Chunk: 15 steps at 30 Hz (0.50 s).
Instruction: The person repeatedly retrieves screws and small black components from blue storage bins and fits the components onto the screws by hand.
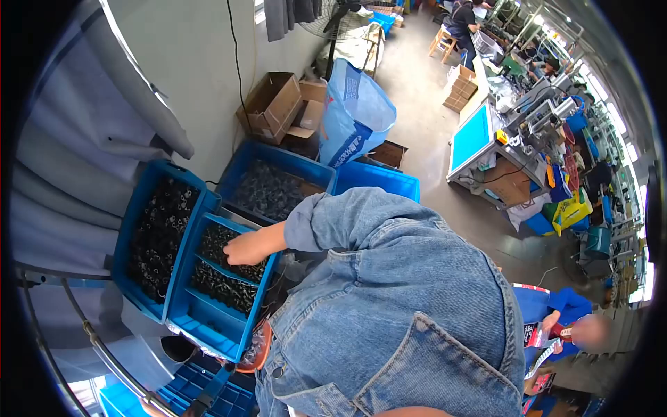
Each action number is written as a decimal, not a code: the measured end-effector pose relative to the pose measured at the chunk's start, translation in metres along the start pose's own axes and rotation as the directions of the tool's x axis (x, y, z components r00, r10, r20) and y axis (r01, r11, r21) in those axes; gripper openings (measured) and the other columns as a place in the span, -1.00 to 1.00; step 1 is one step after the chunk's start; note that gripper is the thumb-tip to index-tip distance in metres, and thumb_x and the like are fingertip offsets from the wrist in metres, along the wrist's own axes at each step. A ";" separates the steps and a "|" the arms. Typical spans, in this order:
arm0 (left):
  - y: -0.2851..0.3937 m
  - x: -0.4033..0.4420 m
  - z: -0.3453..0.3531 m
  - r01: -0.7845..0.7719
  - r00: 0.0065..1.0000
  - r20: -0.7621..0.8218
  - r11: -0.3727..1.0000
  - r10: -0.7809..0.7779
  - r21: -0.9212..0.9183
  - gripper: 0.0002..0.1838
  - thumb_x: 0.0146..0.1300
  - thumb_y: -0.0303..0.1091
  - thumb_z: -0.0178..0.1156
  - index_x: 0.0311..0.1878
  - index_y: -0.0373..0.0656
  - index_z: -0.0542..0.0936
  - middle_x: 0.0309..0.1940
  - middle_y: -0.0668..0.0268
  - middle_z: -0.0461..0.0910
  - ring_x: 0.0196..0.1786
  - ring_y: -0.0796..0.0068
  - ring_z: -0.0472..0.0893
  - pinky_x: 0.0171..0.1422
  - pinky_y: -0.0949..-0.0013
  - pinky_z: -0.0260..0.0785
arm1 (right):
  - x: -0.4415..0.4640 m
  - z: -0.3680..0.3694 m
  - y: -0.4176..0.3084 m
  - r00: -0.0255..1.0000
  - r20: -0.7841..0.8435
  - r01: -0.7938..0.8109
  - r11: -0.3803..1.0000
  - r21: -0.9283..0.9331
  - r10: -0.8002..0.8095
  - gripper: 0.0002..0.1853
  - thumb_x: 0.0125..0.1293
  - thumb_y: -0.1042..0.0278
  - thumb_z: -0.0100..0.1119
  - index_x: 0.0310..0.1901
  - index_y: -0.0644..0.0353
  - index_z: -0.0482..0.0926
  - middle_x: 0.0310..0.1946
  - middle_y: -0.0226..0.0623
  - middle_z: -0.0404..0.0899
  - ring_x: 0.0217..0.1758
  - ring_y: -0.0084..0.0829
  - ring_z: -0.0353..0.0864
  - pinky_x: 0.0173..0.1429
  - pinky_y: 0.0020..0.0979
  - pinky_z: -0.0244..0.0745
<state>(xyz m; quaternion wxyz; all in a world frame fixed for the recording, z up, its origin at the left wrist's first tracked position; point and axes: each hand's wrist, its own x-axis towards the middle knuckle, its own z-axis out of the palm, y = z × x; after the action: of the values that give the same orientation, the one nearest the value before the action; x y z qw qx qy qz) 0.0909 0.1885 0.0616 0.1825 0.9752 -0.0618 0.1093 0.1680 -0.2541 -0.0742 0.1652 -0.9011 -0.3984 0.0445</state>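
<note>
My right hand (244,249) reaches from a denim sleeve (326,221) into a blue divided bin (208,321). Its fingers are curled together over the small dark parts (214,240) in the upper compartment. Whatever they pinch is hidden. Shiny small metal parts (226,286) fill the compartment below my hand, and a few dark bits lie in the lowest one. To the left, a longer blue bin (154,300) holds many black ring-like pieces (161,233). My left hand does not show.
Behind the bins stand a blue crate of clear-grey parts (267,189), an open cardboard box (272,108) and a big blue bag (358,104). Grey curtains (76,153) hang at left. A machine table (472,139) stands at right. Co-workers (462,24) are at far back and lower right.
</note>
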 end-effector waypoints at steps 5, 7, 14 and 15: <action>-0.099 -0.070 0.036 0.378 0.898 0.280 0.921 -0.339 -0.095 -0.67 0.17 -0.15 0.20 -0.34 -0.30 0.58 -0.49 0.11 0.58 -0.38 0.28 0.57 -0.24 0.29 0.39 | -0.002 -0.029 0.003 0.984 -0.094 -0.056 0.761 0.646 0.152 -0.75 0.14 0.27 0.20 -0.20 0.24 0.62 -0.41 -0.18 0.63 -0.31 -0.33 0.61 -0.23 -0.34 0.48; -0.109 -0.109 0.034 0.491 0.786 0.459 0.869 -0.413 -0.058 -0.65 0.18 -0.13 0.19 -0.31 -0.31 0.59 -0.47 0.10 0.59 -0.35 0.28 0.58 -0.21 0.30 0.39 | -0.009 -0.052 -0.003 0.900 0.333 -0.324 -0.080 0.943 0.282 -0.73 0.19 0.35 0.20 -0.13 0.34 0.56 -0.31 -0.34 0.57 -0.30 -0.58 0.50 -0.31 -0.53 0.41; 0.103 -0.102 0.073 0.350 0.837 0.545 0.808 -0.044 -0.473 -0.83 0.21 -0.36 0.18 -0.30 -0.30 0.55 -0.57 0.19 0.48 -0.50 0.58 0.44 -0.43 0.42 0.28 | -0.013 -0.044 0.000 0.981 0.168 -0.149 -0.929 0.338 -0.096 -0.86 0.20 0.35 -0.05 -0.36 0.26 0.37 -0.45 -0.36 0.22 -0.45 -0.56 0.20 -0.40 -0.55 0.20; 0.132 -0.081 0.075 0.192 0.929 0.368 0.824 0.022 -0.533 -0.86 0.22 -0.41 0.15 -0.39 -0.28 0.51 -0.59 0.18 0.45 -0.56 0.46 0.43 -0.47 0.39 0.24 | -0.009 -0.041 -0.001 0.980 0.170 -0.155 -0.927 0.341 -0.101 -0.84 0.19 0.34 -0.06 -0.36 0.27 0.37 -0.45 -0.35 0.21 -0.45 -0.55 0.19 -0.40 -0.55 0.20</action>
<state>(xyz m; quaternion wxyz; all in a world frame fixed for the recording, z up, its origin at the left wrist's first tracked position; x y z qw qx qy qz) 0.0058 0.0448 0.0199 0.4504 0.8835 -0.0790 -0.1017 0.1697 -0.2707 -0.0360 0.8823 -0.0268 0.0286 0.4690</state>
